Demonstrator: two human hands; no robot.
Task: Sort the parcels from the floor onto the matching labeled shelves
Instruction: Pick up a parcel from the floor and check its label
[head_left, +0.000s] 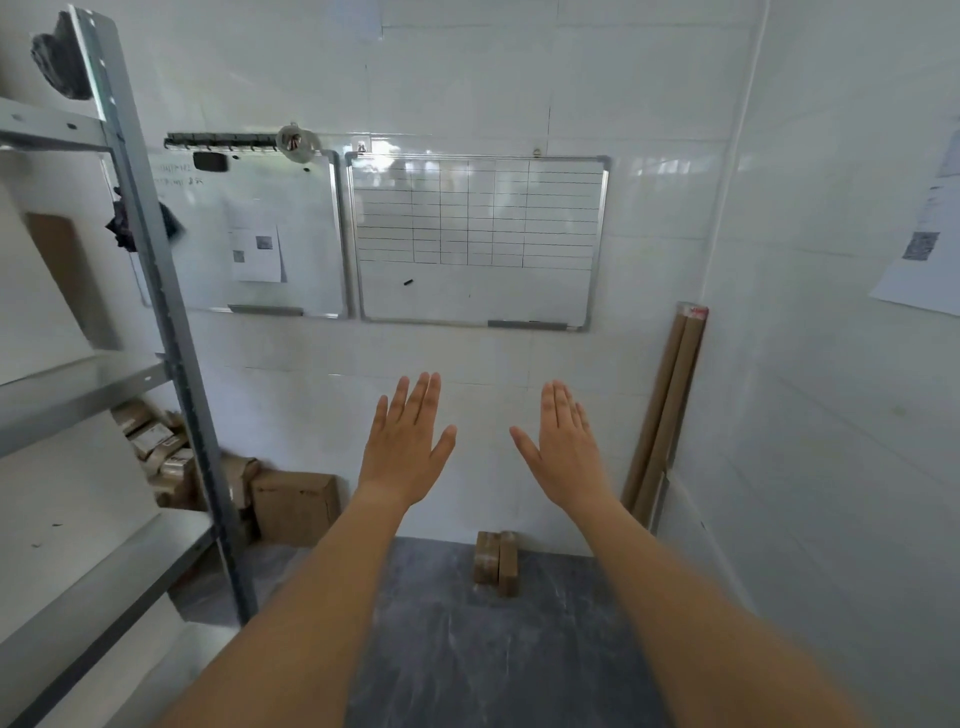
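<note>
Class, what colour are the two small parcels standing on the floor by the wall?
Brown cardboard, with clear tape bands, seen in the head view: two small parcels.

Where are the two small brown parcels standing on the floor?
The parcels stand side by side against the back wall, centre of the head view, below the gridded whiteboard.

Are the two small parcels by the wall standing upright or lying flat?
Upright: the two small parcels stand on end, side by side, on the floor.

Both forearms bare, no sleeves in view. Left hand (405, 457) & right hand (563, 457): no gloves, rings, watch or bands. Fingers (423, 397) bare, nails short. Slight motion blur near elbows.
</note>
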